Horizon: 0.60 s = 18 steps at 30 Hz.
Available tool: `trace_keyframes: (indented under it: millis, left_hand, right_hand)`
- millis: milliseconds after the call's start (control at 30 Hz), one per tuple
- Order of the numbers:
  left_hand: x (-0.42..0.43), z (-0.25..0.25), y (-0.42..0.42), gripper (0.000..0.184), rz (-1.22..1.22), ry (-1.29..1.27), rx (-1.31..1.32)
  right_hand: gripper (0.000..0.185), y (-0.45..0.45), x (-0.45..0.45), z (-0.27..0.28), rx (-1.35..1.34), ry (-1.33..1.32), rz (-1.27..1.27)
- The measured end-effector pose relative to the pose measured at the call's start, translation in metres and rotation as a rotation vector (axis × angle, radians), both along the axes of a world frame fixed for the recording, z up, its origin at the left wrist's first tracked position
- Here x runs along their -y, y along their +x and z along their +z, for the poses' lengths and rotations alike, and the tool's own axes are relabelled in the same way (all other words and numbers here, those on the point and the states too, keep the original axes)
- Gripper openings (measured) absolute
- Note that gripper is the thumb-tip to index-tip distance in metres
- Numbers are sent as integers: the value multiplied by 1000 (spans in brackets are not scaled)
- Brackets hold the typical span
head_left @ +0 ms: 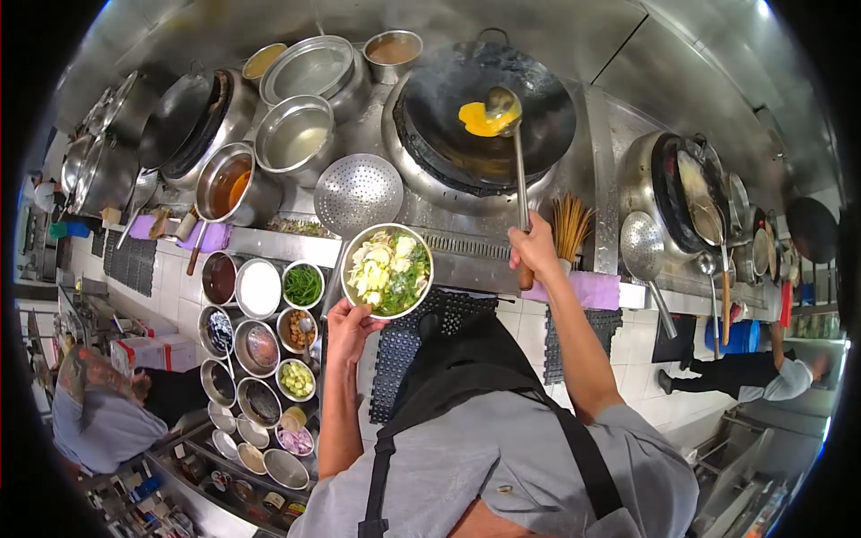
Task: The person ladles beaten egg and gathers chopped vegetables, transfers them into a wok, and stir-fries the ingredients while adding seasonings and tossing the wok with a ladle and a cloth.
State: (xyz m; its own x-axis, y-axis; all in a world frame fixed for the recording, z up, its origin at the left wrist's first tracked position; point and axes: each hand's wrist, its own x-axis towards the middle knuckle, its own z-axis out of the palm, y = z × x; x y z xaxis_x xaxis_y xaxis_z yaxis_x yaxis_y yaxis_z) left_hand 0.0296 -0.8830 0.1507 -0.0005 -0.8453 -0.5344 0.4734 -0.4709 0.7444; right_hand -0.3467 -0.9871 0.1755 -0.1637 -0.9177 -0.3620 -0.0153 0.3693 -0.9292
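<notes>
Gripping the near left rim of a bowl (pixel 360 236) of chopped greens and pale yellow pieces with the left hand (pixel 354 325), pressing the thumb on the edge. Holding the bowl by the front edge of the surface (pixel 604 235), near a perforated strainer (pixel 359 195). Closing the right hand (pixel 536 245) around the handle of a ladle (pixel 521 170), holding its head inside a dark wok (pixel 540 115), at a patch of yellow liquid (pixel 476 121).

Stnls stovetop (pixel 372 134): amber-liq. pot (pixel 262 199), clear-liq. pot (pixel 316 164) nr it; purple cloths (pixel 592 289) along front edge. Wht tile flr (pixel 639 345): blk perf. mats (pixel 130 269).
</notes>
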Motion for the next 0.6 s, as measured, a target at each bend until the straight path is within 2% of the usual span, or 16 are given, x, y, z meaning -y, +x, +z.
trace_keyframes:
  millis: [67,100,200,233,333,367,400,567,600]
  left_hand:
    - [10,-2,8,21,-12,9,1]
    - [16,-4,10,20,-9,7,-12]
    - [34,-4,15,19,-57,-4,17]
    - [39,-1,15,19,-55,-6,17]
    - [50,-2,15,19,-63,-29,-14]
    - [52,-3,15,19,-67,-22,-4]
    - [51,-5,15,20,-72,-13,-6]
    - [61,-2,10,21,-73,-34,-8]
    - [60,-2,11,21,-70,-35,-7]
  right_hand:
    - [42,-16,5,-6,314,32,-5]
    - [41,-21,17,-8,374,78,-14]
    - [35,-6,20,-16,-227,3,-2]
    - [31,11,10,2,-418,8,-63]
    - [27,14,-9,42,-249,53,49]
    - [27,-5,-1,31,9,93,45]
    - [26,-19,12,20,78,159,52]
    - [17,22,8,2,-698,-1,23]
    - [16,25,3,15,-496,25,26]
